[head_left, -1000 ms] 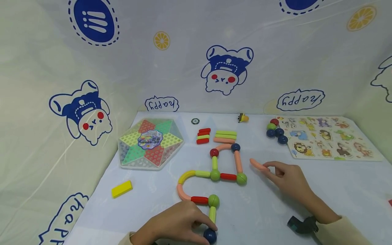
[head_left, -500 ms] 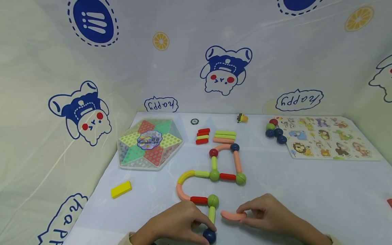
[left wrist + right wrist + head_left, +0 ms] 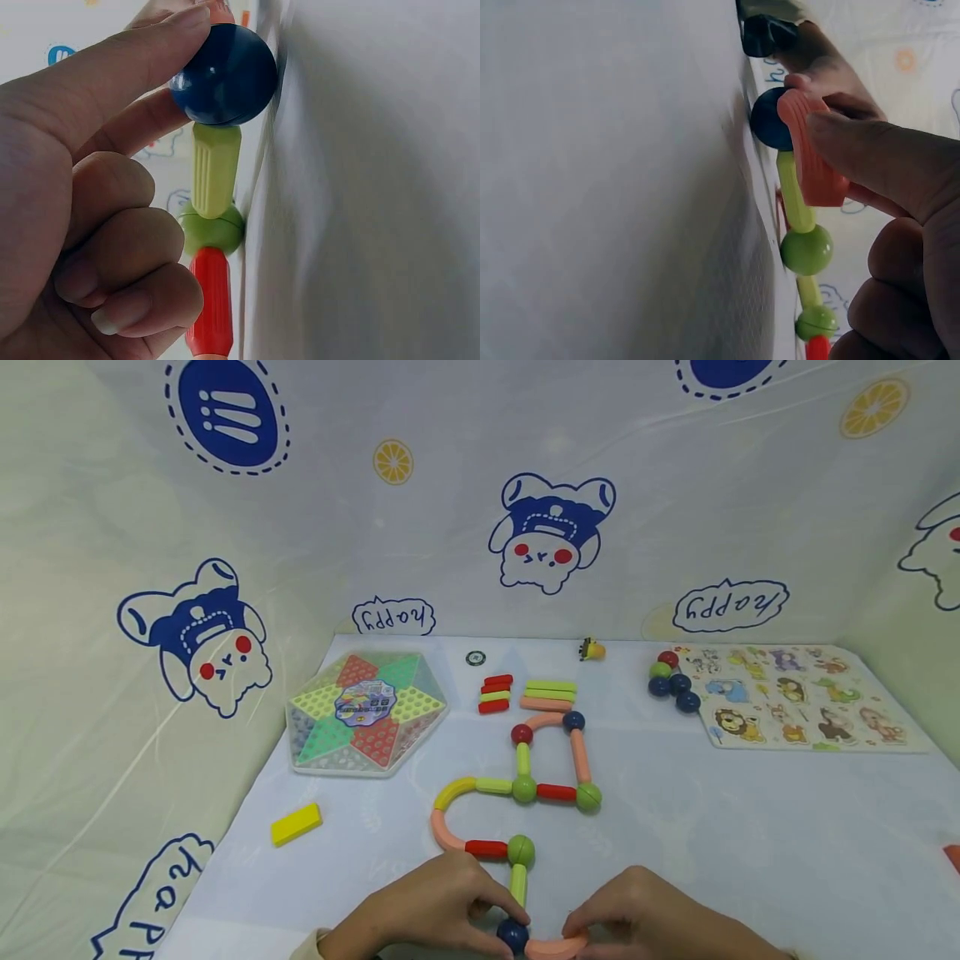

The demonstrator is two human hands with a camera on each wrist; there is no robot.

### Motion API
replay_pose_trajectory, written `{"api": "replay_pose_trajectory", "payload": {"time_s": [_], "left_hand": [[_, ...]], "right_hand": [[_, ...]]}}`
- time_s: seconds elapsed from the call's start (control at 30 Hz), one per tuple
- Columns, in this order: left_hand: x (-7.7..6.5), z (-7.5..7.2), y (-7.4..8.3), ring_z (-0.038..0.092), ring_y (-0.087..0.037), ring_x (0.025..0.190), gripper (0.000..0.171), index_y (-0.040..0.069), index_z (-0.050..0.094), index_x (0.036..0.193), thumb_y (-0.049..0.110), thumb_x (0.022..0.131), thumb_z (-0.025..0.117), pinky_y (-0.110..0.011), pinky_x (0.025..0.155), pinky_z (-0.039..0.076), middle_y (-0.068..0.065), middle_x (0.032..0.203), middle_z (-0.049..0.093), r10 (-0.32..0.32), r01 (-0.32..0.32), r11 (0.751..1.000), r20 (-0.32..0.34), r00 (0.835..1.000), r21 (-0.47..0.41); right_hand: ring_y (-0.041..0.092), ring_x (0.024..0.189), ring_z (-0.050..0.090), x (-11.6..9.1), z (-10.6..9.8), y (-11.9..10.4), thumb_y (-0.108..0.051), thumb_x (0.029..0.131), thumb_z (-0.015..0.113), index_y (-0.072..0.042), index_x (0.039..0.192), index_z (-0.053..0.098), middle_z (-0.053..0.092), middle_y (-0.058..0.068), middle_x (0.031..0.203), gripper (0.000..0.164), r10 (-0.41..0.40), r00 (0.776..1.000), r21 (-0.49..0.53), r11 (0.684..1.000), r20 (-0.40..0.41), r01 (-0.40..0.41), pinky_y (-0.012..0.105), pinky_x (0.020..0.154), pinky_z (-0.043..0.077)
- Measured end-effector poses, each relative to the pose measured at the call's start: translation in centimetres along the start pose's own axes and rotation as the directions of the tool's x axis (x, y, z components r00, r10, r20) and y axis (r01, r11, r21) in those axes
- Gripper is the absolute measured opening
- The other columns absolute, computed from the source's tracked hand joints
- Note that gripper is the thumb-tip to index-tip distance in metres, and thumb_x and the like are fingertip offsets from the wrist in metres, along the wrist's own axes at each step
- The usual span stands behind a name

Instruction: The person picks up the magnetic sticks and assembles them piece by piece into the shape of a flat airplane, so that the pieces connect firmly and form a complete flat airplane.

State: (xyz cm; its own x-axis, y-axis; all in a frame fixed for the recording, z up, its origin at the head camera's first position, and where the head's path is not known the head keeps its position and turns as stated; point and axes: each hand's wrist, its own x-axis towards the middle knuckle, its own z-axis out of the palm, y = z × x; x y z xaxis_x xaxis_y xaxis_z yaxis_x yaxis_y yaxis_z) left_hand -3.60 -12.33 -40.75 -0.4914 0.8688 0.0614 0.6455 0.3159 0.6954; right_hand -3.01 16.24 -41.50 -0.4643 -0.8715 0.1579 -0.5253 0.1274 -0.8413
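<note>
My left hand (image 3: 442, 906) pinches a dark blue ball (image 3: 513, 936) between thumb and index finger at the near end of a chain of magnetic sticks and balls. In the left wrist view a light green stick (image 3: 215, 169) joins that ball to a green ball (image 3: 213, 229). My right hand (image 3: 648, 914) pinches a curved salmon stick (image 3: 553, 948); its free end meets the blue ball's right side. Farther up, the chain runs through a red stick (image 3: 486, 850) and a yellow curve (image 3: 454, 792) to a four-sided loop with a red ball (image 3: 522, 734).
Behind the loop lie short red sticks (image 3: 495, 705) and long light green sticks (image 3: 551, 686). Several loose balls (image 3: 660, 686) sit beside an animal puzzle board (image 3: 810, 697). A hexagonal game box (image 3: 367, 714) and a yellow block (image 3: 296, 824) are at left.
My right hand has brought the curved salmon stick from the right, down and leftward to the blue ball. My left hand keeps its pinch on the ball.
</note>
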Motion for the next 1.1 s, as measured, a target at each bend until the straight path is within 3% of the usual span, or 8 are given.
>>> {"api": "replay_pose_trajectory", "payload": {"time_s": [0.17,0.43,0.5,0.67,0.83,0.97,1.1], "left_hand": [[0.0,0.1,0.0,0.035,0.013,0.053,0.028,0.029,0.068,0.108,0.042,0.083,0.067,-0.011,0.044,0.031,0.018,0.059,0.043,0.007,-0.007,1.0,-0.004,1.0,0.006],[0.3,0.3,0.6,0.036,0.014,0.057,0.027,0.028,0.068,0.109,0.042,0.085,0.066,-0.009,0.046,0.033,0.018,0.061,0.047,0.017,-0.017,1.0,-0.01,1.0,0.023],[0.5,0.5,0.8,0.036,0.015,0.057,0.025,0.028,0.068,0.107,0.041,0.087,0.064,-0.008,0.047,0.034,0.019,0.062,0.047,0.021,-0.02,0.999,-0.022,1.0,0.038],[0.9,1.2,1.3,0.04,0.018,0.06,0.015,0.028,0.07,0.1,0.036,0.089,0.063,-0.006,0.052,0.037,0.027,0.069,0.052,-0.01,0.011,0.998,-0.023,1.0,0.054],[1.0,1.4,1.6,0.045,0.018,0.064,0.015,0.027,0.071,0.099,0.035,0.089,0.063,-0.008,0.057,0.041,0.029,0.076,0.057,-0.061,0.061,0.998,0.0,0.998,0.008],[1.1,1.6,1.8,0.044,0.018,0.062,0.018,0.026,0.071,0.099,0.039,0.089,0.062,-0.008,0.056,0.04,0.028,0.075,0.058,-0.056,0.056,0.998,-0.002,0.998,0.006],[1.2,1.8,1.9,0.043,0.018,0.06,0.018,0.025,0.071,0.098,0.038,0.089,0.062,-0.007,0.054,0.04,0.027,0.074,0.058,-0.043,0.043,0.999,-0.013,0.999,0.009]], "right_hand": [[-0.012,0.07,0.054,0.1,0.5,0.3,-0.015,0.09,0.063,-0.018,0.111,0.069,0.066,-0.02,0.091,0.023,-0.084,0.996,-0.07,0.994,-0.04,0.081,0.012,0.057,0.046],[-0.014,0.07,0.054,0.3,0.6,0.2,-0.013,0.091,0.061,-0.017,0.111,0.068,0.066,-0.019,0.092,0.022,-0.136,0.99,-0.128,0.983,-0.033,0.13,0.01,0.06,0.046],[-0.014,0.066,0.051,0.3,0.6,0.1,-0.013,0.09,0.062,-0.018,0.11,0.068,0.065,-0.019,0.085,0.021,-0.142,0.989,-0.136,0.981,-0.043,0.135,0.008,0.057,0.043],[-0.011,0.06,0.044,0.3,0.6,-0.1,-0.014,0.088,0.065,-0.025,0.107,0.068,0.057,-0.019,0.073,0.022,-0.1,0.993,-0.1,0.991,-0.059,0.094,0.007,0.051,0.038],[-0.013,0.064,0.049,0.2,0.5,-0.2,-0.014,0.09,0.063,-0.024,0.108,0.068,0.063,-0.021,0.082,0.022,-0.091,0.995,-0.1,0.991,-0.047,0.086,0.008,0.055,0.043],[-0.013,0.066,0.051,0.2,0.5,-0.1,-0.013,0.091,0.061,-0.022,0.11,0.068,0.065,-0.021,0.086,0.022,-0.103,0.994,-0.103,0.99,-0.041,0.099,0.009,0.056,0.044],[-0.011,0.069,0.053,-0.2,0.0,-0.1,-0.017,0.089,0.064,-0.024,0.113,0.066,0.064,-0.022,0.089,0.025,-0.063,0.997,-0.098,0.994,-0.051,0.058,0.012,0.059,0.046]]}}
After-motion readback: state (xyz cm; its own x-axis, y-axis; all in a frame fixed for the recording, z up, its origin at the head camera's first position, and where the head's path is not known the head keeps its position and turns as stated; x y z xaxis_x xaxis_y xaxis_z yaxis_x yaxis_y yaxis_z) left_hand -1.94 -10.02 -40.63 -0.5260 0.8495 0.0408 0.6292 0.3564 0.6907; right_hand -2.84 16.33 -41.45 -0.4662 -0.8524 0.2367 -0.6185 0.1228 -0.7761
